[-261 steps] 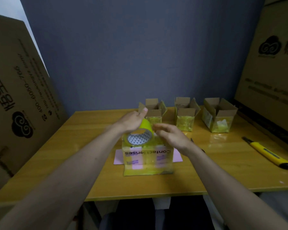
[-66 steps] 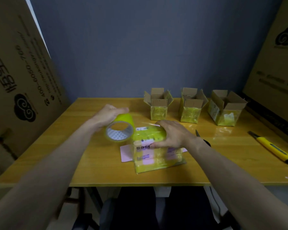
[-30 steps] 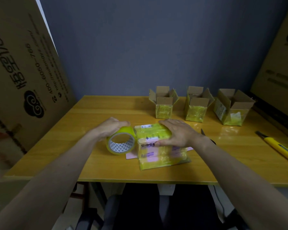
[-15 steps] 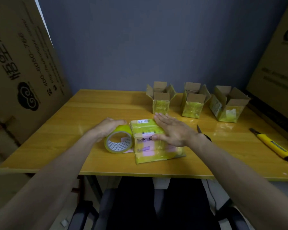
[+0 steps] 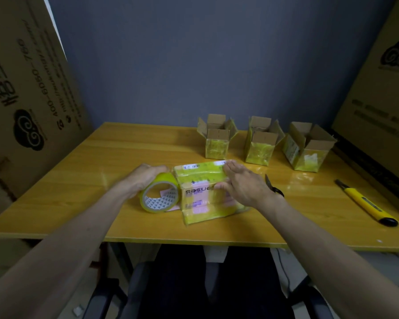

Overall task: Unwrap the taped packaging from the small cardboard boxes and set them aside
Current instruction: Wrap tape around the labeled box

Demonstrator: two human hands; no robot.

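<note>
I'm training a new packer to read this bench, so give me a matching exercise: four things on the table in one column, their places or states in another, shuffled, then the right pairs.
Things:
1. tape roll
2. taped package
3. utility knife
4. three open boxes

Places or states:
A. lies alone near the table's right edge
B. stand in a row at the back, flaps up
C. under the flat right hand
D. stands on edge, gripped by the left hand

Pairs: 1-D, 2-C, 3-A, 4-B
</note>
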